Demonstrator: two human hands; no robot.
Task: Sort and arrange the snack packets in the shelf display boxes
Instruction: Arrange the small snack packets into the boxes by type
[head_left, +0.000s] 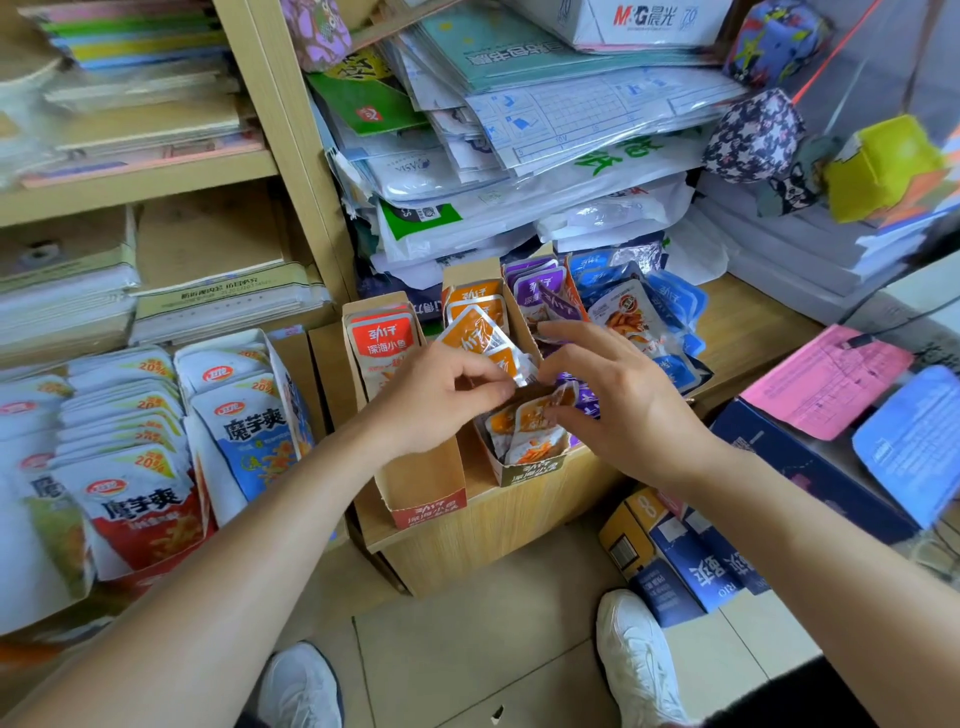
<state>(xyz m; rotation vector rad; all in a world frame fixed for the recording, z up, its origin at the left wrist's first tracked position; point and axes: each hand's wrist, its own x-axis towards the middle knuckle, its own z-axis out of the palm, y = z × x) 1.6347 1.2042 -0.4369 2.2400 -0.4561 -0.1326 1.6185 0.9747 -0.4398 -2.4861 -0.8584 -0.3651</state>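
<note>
Shelf (753, 322) wooden, display boxes (426, 483) atop; floor (467, 649) tiled.

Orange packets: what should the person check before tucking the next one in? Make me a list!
1. Grip of the left hand on an orange packet: ok, pinched at its edge.
2. The right hand steadying the front packets: ok, fingertips touch them.
3. Those front packets standing straight in the orange box: not ok, tumbled.
4. The purple packets kept out of the orange box: cannot tell, the hand hides that side.
5. The blue packets tidy: not ok, leaning out sideways.
</note>
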